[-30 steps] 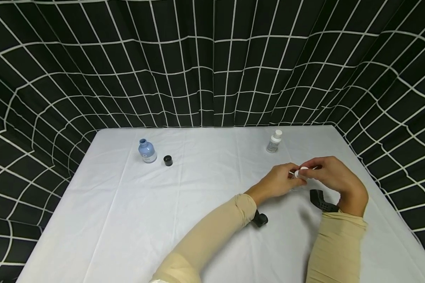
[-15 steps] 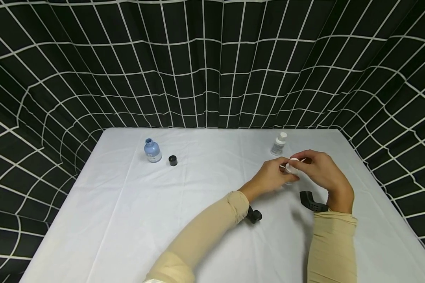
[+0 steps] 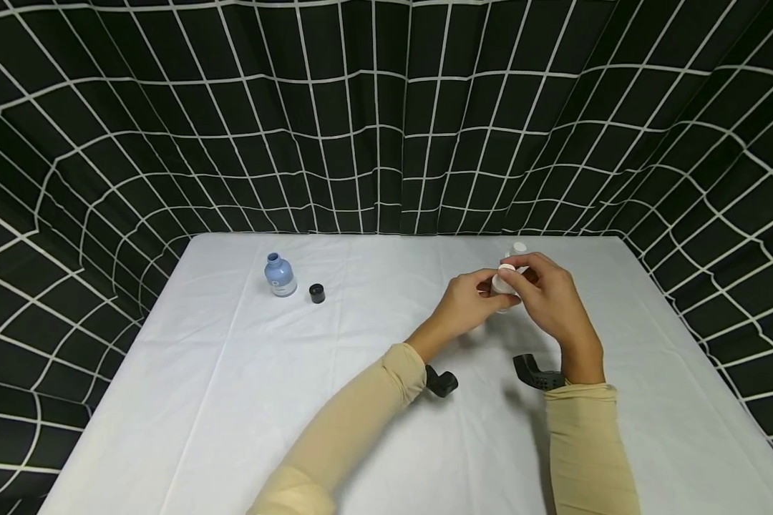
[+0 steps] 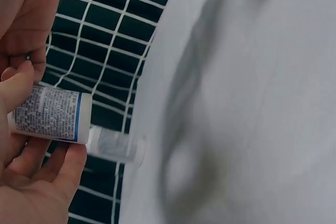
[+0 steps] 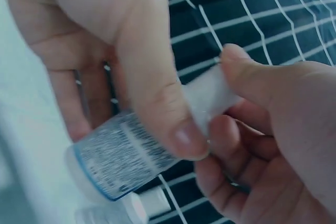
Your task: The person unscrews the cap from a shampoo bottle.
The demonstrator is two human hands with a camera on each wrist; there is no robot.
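Observation:
My left hand [image 3: 467,304] grips the body of a small white bottle [image 4: 50,114] with a printed label and a blue stripe near its base. The right hand [image 3: 550,297] pinches the white cap [image 5: 212,90] at the bottle's top, with thumb and index finger curled round it. In the right wrist view the bottle lies tilted between both hands. A second white-capped bottle [image 3: 519,248] stands just behind them, mostly hidden by the right hand in the head view; the left wrist view shows its label blurred.
A blue bottle [image 3: 280,277] with an open neck stands at the table's back left, a black cap [image 3: 317,293] beside it. Black wrist mounts [image 3: 536,373] jut from both forearms. Black grid-lined curtains [image 3: 386,129] surround the white-covered table [image 3: 245,400].
Both hands have moved left and toward the back of the table with the bottle between them, coming in front of the second bottle. The head view has shifted slightly. The blue bottle stays put.

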